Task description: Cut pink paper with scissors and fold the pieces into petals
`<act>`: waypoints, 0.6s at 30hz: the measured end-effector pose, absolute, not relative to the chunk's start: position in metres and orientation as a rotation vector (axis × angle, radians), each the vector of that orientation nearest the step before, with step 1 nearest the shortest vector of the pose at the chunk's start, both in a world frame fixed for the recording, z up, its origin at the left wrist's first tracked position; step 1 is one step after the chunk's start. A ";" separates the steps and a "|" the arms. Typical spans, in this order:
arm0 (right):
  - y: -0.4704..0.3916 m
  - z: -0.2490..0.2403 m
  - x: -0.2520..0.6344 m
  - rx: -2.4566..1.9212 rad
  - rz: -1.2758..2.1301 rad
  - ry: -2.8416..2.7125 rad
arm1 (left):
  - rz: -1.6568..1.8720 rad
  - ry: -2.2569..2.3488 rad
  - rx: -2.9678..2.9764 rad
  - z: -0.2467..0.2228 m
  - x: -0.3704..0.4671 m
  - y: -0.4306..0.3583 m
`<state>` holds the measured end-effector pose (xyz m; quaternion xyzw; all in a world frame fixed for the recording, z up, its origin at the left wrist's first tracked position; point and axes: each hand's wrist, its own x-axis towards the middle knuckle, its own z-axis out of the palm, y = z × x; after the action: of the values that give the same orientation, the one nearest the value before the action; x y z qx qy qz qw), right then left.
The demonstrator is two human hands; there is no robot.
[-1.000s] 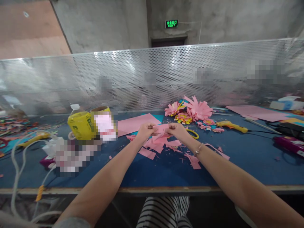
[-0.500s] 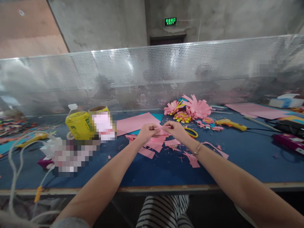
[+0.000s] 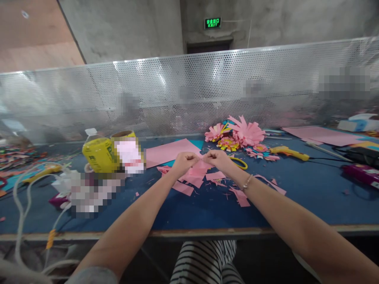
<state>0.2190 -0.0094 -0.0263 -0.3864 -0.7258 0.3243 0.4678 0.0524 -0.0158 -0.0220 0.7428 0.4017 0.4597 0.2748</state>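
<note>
My left hand (image 3: 186,162) and my right hand (image 3: 216,159) are close together over the middle of the blue table, each with fingers pinched. Between them is a small piece of pink paper (image 3: 201,157), gripped from both sides; its exact shape is hard to make out against the pink scraps (image 3: 194,179) beneath. Behind my left hand lies a large pink sheet (image 3: 168,152) on blue paper. Yellow-handled scissors (image 3: 241,163) lie partly hidden behind my right hand. Pink, yellow and blue paper flowers (image 3: 245,134) are piled beyond it.
At the left stand a yellow-labelled bottle (image 3: 99,155) and a roll of yellow tape (image 3: 122,135). A yellow glue gun (image 3: 290,152) lies at the right, another (image 3: 43,173) at the far left by white cables (image 3: 20,221). A perforated metal screen (image 3: 166,98) borders the table's back.
The whole view has shifted slightly. My fingers have changed position a little around the pink paper, and less of it shows between them.
</note>
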 end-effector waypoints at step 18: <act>-0.011 -0.031 0.212 -0.785 1.145 -1.415 | 1.336 1.016 1.560 -0.025 0.060 -0.018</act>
<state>0.2118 -0.0115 -0.0307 -0.3313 -0.5973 0.4833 0.5476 0.0598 -0.0178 -0.0254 0.6201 0.4039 0.5313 0.4123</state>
